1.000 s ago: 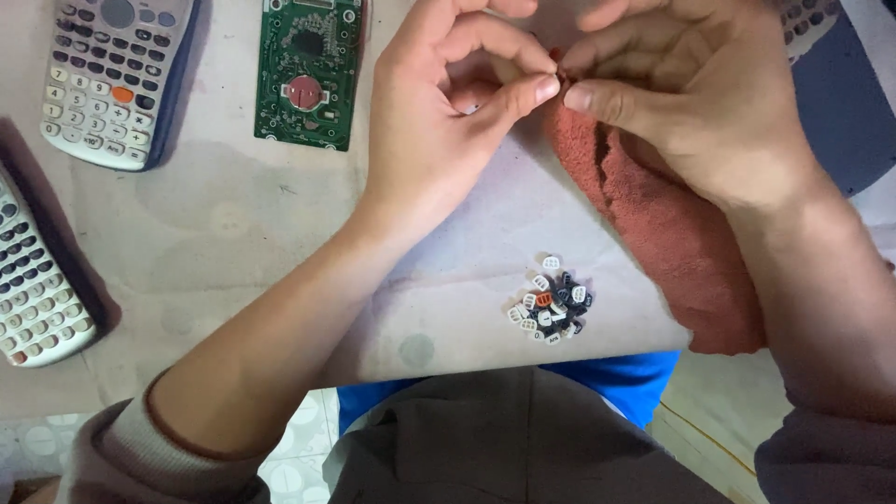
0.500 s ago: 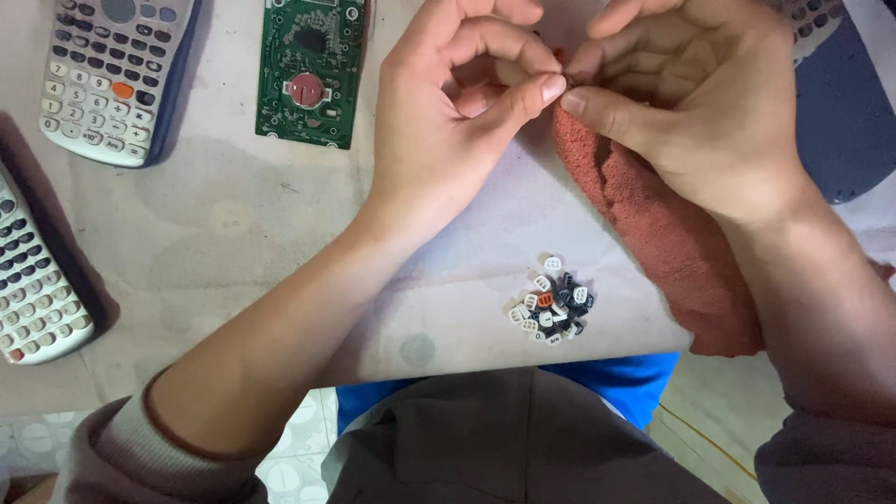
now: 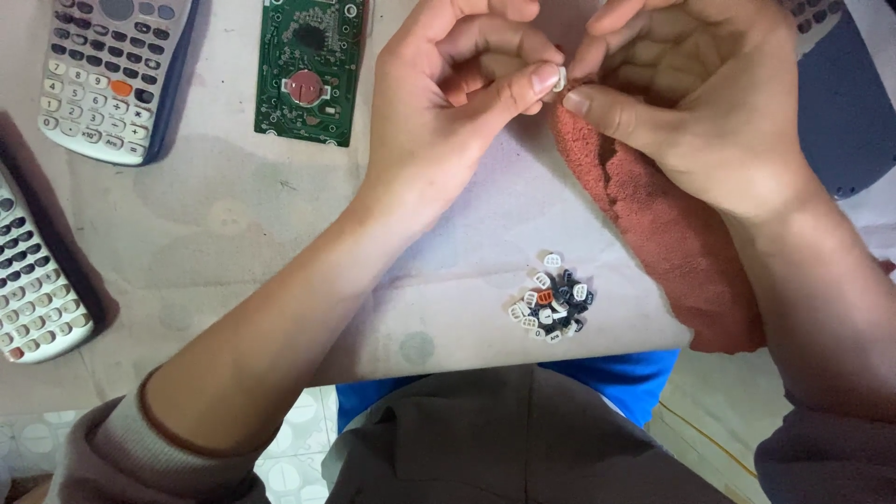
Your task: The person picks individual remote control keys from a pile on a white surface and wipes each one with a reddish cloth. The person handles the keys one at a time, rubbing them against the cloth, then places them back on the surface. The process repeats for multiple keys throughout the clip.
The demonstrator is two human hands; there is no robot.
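Observation:
My left hand [image 3: 448,103] pinches a small white calculator key [image 3: 560,77] between thumb and forefinger at the top middle. My right hand [image 3: 709,103] meets it fingertip to fingertip, its thumb and fingers touching the same key just above a rust-red cloth [image 3: 672,224]. A small pile of loose keys [image 3: 551,301], white, dark and one orange, lies on the table near its front edge, below both hands.
A green circuit board [image 3: 310,70] with a round coin cell lies at the top left. A grey calculator [image 3: 112,75] sits left of it, another calculator [image 3: 33,280] at the far left edge. A blue object [image 3: 849,112] lies at the right.
The hands stay together over the cloth; the white key now shows more plainly between the fingertips. The pile of keys has not moved.

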